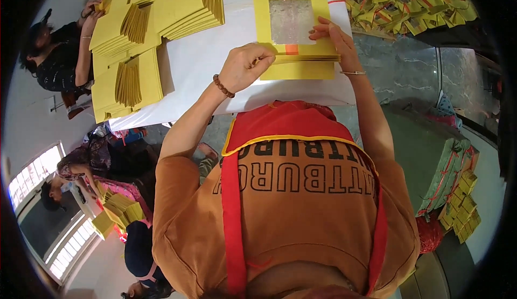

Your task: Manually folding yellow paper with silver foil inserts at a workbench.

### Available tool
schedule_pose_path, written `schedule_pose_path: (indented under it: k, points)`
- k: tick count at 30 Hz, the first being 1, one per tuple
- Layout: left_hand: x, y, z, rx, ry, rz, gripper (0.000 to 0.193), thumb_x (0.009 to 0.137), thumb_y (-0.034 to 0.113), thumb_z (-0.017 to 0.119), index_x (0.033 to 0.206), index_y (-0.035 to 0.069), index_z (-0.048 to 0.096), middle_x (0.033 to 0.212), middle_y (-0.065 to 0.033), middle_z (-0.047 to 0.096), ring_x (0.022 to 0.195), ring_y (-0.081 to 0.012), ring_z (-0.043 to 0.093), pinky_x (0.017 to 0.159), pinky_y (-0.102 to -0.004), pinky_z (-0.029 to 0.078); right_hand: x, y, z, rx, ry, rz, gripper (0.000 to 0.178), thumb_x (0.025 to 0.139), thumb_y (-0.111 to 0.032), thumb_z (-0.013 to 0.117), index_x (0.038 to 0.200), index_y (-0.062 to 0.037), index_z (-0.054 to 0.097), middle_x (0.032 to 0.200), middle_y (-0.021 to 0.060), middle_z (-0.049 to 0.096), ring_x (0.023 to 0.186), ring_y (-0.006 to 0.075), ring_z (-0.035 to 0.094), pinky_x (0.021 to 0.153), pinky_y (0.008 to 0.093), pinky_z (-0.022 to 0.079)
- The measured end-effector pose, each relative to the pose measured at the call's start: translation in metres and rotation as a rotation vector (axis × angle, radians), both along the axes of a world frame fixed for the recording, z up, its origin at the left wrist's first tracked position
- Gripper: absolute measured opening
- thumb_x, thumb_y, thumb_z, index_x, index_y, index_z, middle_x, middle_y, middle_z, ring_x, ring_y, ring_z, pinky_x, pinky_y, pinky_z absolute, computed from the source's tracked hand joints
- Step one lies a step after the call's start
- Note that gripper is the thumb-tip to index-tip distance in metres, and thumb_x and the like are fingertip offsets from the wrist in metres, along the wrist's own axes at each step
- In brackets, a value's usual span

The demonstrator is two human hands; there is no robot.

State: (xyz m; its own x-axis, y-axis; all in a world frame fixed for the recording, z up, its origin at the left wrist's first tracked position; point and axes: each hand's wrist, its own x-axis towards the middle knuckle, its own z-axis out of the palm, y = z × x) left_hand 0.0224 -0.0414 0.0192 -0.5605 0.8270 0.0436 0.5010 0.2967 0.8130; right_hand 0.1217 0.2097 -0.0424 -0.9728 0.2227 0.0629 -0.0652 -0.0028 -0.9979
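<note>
Left hand (250,65): fingers curled narrow at the left end of the fold (309,59); whether they pinch it, I cannot tell; beads (223,86) round the wrist.
Right hand (340,41): fingers loosely spread, tips by the right edge of the silver patch (291,22); a bangle (353,73) on the wrist.
Paper (263,24): yellow, on the white table (212,62), between the hands; patch faces up, fold just below it.
Stacks (180,11): yellow, at the table's left; a co-worker's hands (92,7) beside them.
</note>
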Motion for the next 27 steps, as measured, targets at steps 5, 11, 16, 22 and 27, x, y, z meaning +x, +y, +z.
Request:
schedule_pose_path:
  k: [5,11,16,22,27]
  points:
    - [0.0,0.001,-0.004,0.036,-0.098,0.05,0.015,0.084,0.014,0.059,0.086,0.0,0.064,0.072,-0.0098,0.062,0.059,-0.0152,0.056,0.056,-0.0279,0.044,0.0,0.002,0.0,0.047,0.015,0.029,0.05,0.099,-0.038,0.029,0.107,0.0001,0.06,0.099,0.0077,0.065,0.132,0.0246,0.031,0.107,0.036,0.025]
    - [-0.004,0.001,-0.014,0.013,-0.22,0.081,0.018,0.085,0.017,0.06,0.087,0.0,0.063,0.064,-0.0034,0.058,0.057,-0.0069,0.049,0.054,-0.0242,0.042,0.001,0.005,-0.003,0.069,0.02,0.044,0.055,0.099,-0.042,0.023,0.112,-0.0007,0.058,0.098,0.0103,0.066,0.131,0.0225,0.033,0.108,0.0364,0.025]
    - [-0.009,0.001,-0.023,0.097,-0.399,0.147,0.02,0.088,0.019,0.058,0.087,0.0,0.064,0.064,0.0028,0.055,0.056,-0.0035,0.045,0.05,-0.022,0.039,0.004,0.011,-0.011,-0.074,0.079,0.11,0.045,0.096,-0.035,0.036,0.122,-0.0013,0.052,0.132,0.0098,0.047,0.129,0.0208,0.037,0.106,0.0337,0.028]
    - [-0.018,0.002,-0.022,0.134,-0.589,0.179,0.018,0.088,0.02,0.059,0.091,0.003,0.065,0.071,0.0046,0.055,0.062,-0.003,0.045,0.054,-0.0206,0.037,0.007,0.008,0.002,0.247,-0.029,0.097,0.055,0.079,-0.012,0.07,0.129,-0.0053,0.049,0.14,0.0095,0.038,0.127,0.0172,0.038,0.102,0.0322,0.034]
    - [-0.023,0.0,-0.005,0.323,-0.231,-0.09,0.026,0.082,0.021,0.065,0.105,0.008,0.063,0.099,-0.0012,0.061,0.09,-0.0137,0.052,0.076,-0.0295,0.041,0.007,0.004,-0.004,-0.037,-0.12,0.038,0.048,0.082,-0.007,0.066,0.128,-0.0039,0.05,0.136,0.0086,0.043,0.119,0.0133,0.044,0.097,0.0279,0.038]
